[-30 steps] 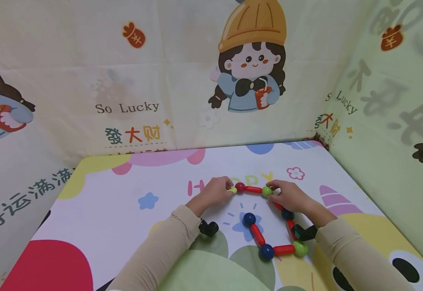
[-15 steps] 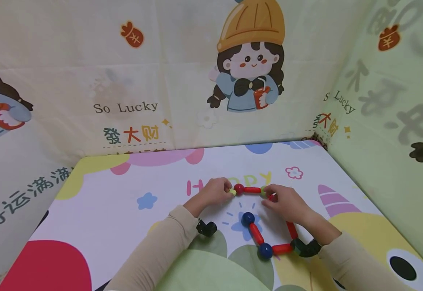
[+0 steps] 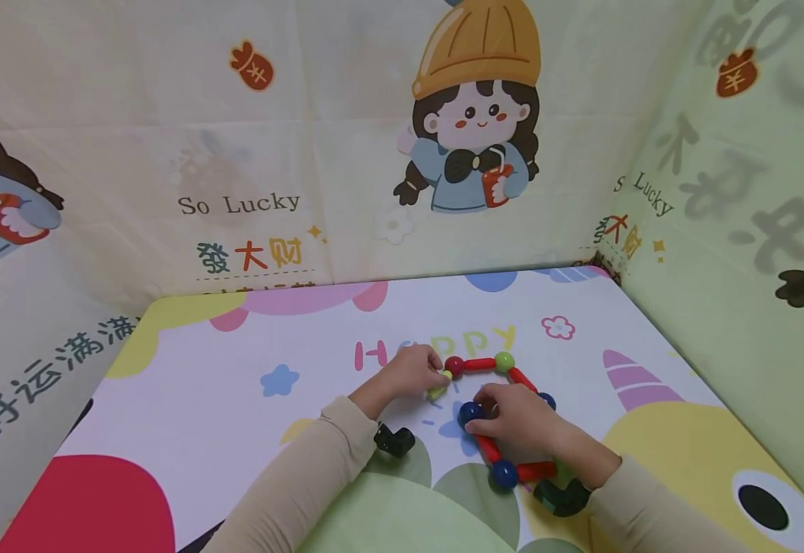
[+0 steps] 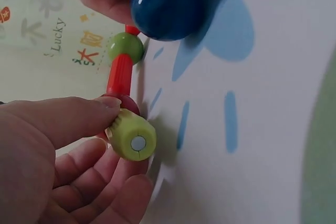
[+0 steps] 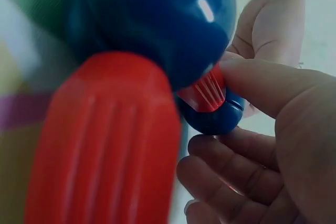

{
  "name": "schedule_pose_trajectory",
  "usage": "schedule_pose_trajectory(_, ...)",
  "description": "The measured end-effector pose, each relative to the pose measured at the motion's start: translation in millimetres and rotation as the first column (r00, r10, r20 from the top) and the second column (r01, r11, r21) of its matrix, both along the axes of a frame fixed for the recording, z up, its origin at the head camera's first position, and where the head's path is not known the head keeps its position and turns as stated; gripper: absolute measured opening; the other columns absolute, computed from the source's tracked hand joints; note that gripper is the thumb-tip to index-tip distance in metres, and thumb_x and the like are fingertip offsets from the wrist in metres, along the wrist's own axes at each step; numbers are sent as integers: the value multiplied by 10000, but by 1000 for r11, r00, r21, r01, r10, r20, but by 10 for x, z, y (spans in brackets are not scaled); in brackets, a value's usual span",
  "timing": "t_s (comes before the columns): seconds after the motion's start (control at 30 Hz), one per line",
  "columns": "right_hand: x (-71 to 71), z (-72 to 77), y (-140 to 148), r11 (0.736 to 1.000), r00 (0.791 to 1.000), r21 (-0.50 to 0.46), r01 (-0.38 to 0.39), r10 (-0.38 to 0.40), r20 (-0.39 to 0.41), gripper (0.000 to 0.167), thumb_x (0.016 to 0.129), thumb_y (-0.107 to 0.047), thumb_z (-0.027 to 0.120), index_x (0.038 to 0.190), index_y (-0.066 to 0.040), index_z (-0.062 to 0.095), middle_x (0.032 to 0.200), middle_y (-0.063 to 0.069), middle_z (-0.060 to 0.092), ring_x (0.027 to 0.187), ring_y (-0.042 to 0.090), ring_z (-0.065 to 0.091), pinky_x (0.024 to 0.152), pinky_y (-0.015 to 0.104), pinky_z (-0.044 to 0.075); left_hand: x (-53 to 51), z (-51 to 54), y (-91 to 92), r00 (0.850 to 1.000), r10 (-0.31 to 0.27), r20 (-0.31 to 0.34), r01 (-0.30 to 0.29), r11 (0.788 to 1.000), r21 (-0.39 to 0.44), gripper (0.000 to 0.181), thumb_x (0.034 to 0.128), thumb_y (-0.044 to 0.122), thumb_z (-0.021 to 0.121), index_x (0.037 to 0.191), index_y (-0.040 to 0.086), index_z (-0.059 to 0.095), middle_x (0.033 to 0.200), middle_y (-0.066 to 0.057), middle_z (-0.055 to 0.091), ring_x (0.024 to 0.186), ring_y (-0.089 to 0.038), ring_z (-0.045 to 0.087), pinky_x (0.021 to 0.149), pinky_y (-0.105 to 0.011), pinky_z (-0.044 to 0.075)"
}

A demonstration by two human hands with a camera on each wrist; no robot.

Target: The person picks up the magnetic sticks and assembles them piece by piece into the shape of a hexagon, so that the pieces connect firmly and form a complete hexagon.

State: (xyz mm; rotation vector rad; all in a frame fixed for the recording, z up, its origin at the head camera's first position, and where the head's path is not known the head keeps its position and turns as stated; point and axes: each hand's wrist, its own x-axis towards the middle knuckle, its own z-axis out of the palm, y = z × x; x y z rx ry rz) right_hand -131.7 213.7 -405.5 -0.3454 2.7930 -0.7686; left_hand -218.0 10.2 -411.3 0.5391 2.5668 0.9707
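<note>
My left hand (image 3: 410, 373) pinches a yellow-green magnetic rod (image 4: 134, 137) between thumb and fingers. One end of that rod meets a red ball (image 3: 454, 366); its free end shows a silvery tip in the left wrist view. My right hand (image 3: 522, 418) grips a blue ball (image 3: 471, 413) at the chain's other end, the thumb by the red rod (image 5: 207, 93) joined to it. From the red ball the chain runs through a green ball (image 3: 504, 362), another blue ball (image 3: 547, 401) partly hidden by the right hand, and on to a near blue ball (image 3: 504, 475).
The chain lies on a table covered with a printed cartoon mat (image 3: 222, 430). Patterned cloth walls (image 3: 346, 153) stand behind and at the sides. Black wrist cameras (image 3: 395, 440) sit at both cuffs. Another green ball is mostly hidden by the right wrist camera.
My right hand has left the green ball and moved left and nearer to grip the end blue ball. The left hand still holds the yellow-green rod, whose free end now points nearer.
</note>
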Motion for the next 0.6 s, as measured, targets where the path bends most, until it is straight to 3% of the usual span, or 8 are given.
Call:
schedule_pose_trajectory(0.3, 36, 9, -75, 997, 998, -70, -11, 15, 54, 368, 863, -324, 797, 1154, -130, 682, 948, -79, 659, 879, 110, 597, 777, 320, 519, 77, 26, 63, 998, 27, 59, -28, 999, 26, 220, 880, 253, 777, 941, 104, 628, 809, -13, 602, 764, -154, 579, 624, -250, 481)
schedule_pose_trajectory(0.6, 43, -8, -83, 992, 997, -121, -35, 42, 59, 358, 865, -322, 797, 1138, -130, 666, 969, -80, 675, 895, 113, 621, 777, 313, 535, 115, 29, 110, 997, 29, 69, -32, 999, 37, 229, 882, 278, 775, 906, 111, 620, 793, -19, 606, 735, -147, 578, 602, -250, 462)
